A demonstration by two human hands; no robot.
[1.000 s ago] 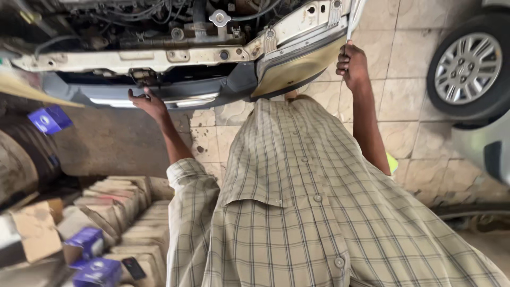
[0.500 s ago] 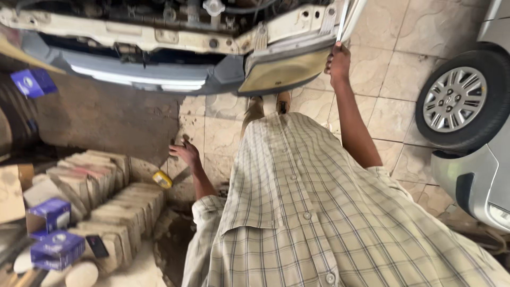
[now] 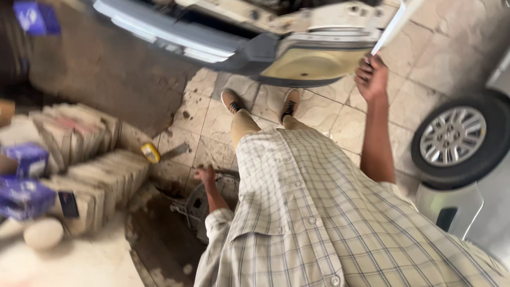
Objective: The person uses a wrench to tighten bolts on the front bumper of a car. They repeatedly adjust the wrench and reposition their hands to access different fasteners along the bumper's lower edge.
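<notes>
I look down my own checked shirt [image 3: 319, 223] to my brown shoes [image 3: 260, 102] on a tiled floor. My right hand [image 3: 372, 78] is raised and gripping the lower edge of a white body panel [image 3: 392, 29] at the front corner of a car with its headlight housing [image 3: 313, 62] bare. My left hand [image 3: 205, 174] hangs low with loosely curled fingers and nothing in it. It sits just above a grey metal casting [image 3: 197, 206] on the floor. A yellow-handled flat tool [image 3: 152, 153] lies a little to its left.
Stacks of worn cardboard boxes [image 3: 90, 159] and blue cartons [image 3: 24, 183] crowd the left side. The grey bumper [image 3: 175, 40] spans the top. The alloy wheel [image 3: 458, 139] of a second, silver car stands at the right. A dark, oily patch [image 3: 154, 239] stains the floor.
My left hand has come off the car's bumper and dropped toward the floor near the metal casting. My right hand stays on the panel edge. The view has tilted downward.
</notes>
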